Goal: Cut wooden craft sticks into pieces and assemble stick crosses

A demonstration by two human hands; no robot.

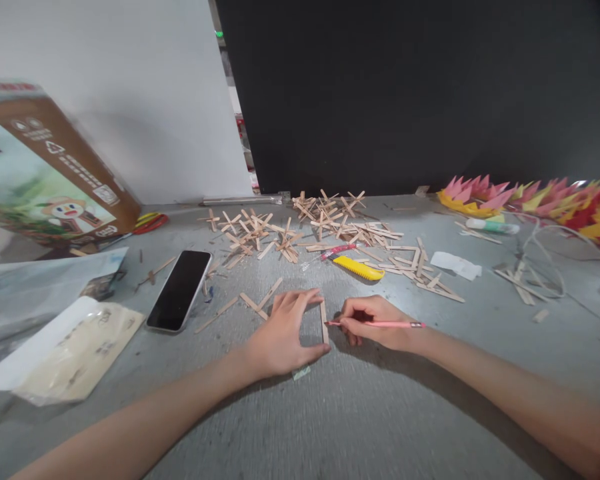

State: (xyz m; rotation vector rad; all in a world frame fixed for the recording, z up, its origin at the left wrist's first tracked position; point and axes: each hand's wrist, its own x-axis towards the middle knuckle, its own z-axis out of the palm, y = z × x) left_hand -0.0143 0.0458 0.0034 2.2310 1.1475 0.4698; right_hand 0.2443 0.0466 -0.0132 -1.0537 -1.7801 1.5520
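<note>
A wooden craft stick (323, 321) stands between the thumb and fingers of my left hand (286, 333), which grip it near its two ends. My right hand (370, 322) pinches a pink pencil (390, 325), its tip touching the middle of that stick. Just left of my left hand lie a few loose craft sticks (253, 303). A small pale green scrap (301, 373) rests on the table under my left wrist. Beyond both hands is a yellow utility knife (357, 267).
A heap of craft sticks (330, 223), many joined into crosses, spreads across the back. On the left are a phone (179, 291), a plastic packet (85, 347) and a printed box (55, 167). Folded paper shapes (480, 197), a glue stick (493, 226) and a white cable (535, 233) lie at right.
</note>
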